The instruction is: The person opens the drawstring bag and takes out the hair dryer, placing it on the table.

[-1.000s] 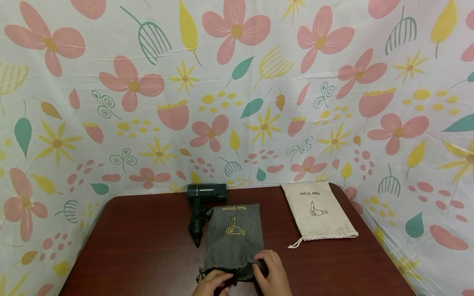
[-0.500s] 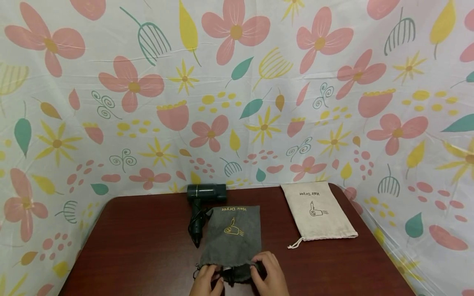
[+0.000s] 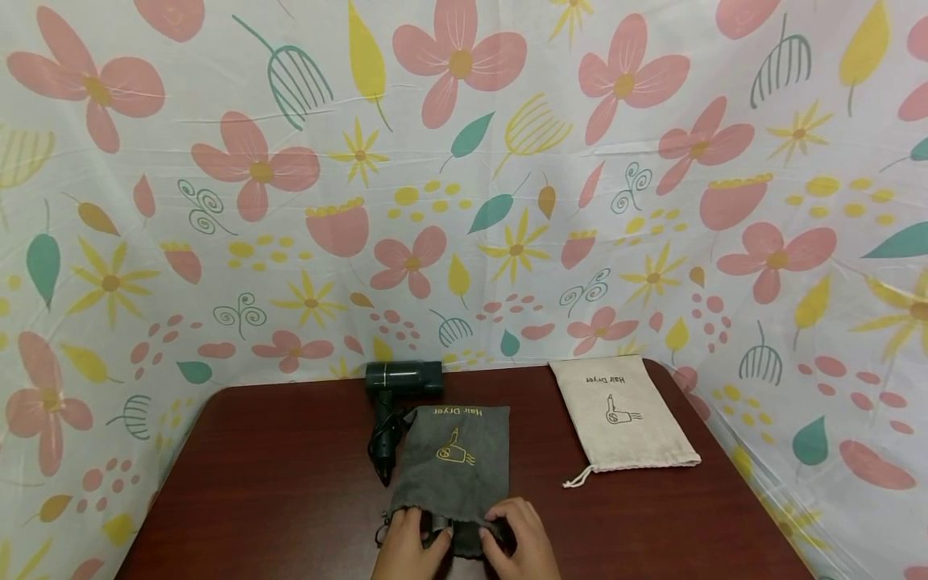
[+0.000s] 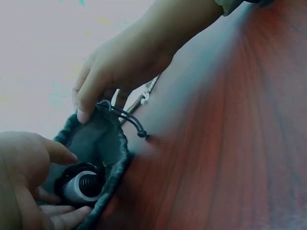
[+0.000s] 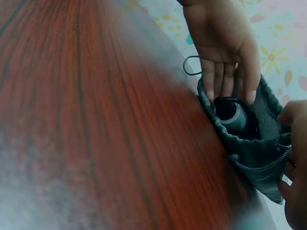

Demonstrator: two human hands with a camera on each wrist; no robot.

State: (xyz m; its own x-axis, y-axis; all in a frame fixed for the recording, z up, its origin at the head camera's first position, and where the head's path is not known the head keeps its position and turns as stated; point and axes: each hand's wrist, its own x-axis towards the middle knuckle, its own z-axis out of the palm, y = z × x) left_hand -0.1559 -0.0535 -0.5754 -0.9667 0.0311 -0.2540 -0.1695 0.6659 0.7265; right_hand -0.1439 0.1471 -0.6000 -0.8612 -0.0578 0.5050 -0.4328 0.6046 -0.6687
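A dark grey drawstring bag (image 3: 453,475) marked "Hair Dryer" lies with its mouth toward me. My left hand (image 3: 409,548) reaches into that mouth, fingers fairly straight. Thumb and fingers lie spread on either side of a grey handle end (image 4: 76,188) with a black ribbed cord sleeve and coiled black cord, seen inside the bag in the left wrist view. The rest of that item is hidden by cloth. My right hand (image 3: 524,540) pinches the bag's rim at the other side and keeps the mouth wide. A black drawstring loop (image 5: 191,66) hangs out beside the left hand.
A dark green hair dryer (image 3: 402,377), its cord wrapped at the handle, lies behind the grey bag to the left. A cream "Hair Dryer" drawstring bag (image 3: 627,415) lies flat at the right. The reddish-brown table (image 3: 275,483) meets a flowered curtain (image 3: 464,201) behind.
My left hand has moved from the rim forward into the bag's mouth. The mouth has opened wider, and the grey item inside shows more. My right hand stays at the rim.
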